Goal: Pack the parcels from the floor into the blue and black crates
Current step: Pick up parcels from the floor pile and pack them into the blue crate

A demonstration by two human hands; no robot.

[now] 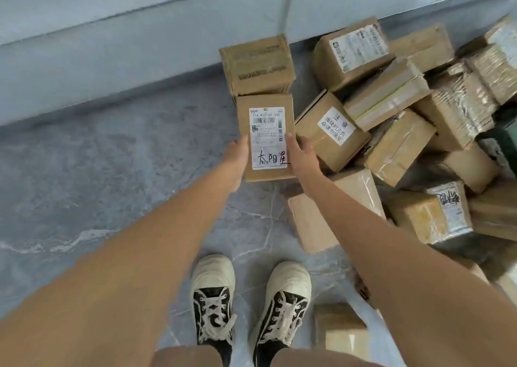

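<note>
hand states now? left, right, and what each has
Left hand: grips the left edge of the labelled parcel.
Right hand: grips the same parcel's right edge, thumb on the label side.

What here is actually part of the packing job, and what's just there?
Part of the job:
- labelled parcel, held between left hand and right hand
- taped box behind it
- heap of parcels on the floor

Just there:
- shoes
- grey wall

No crates are in view.
</note>
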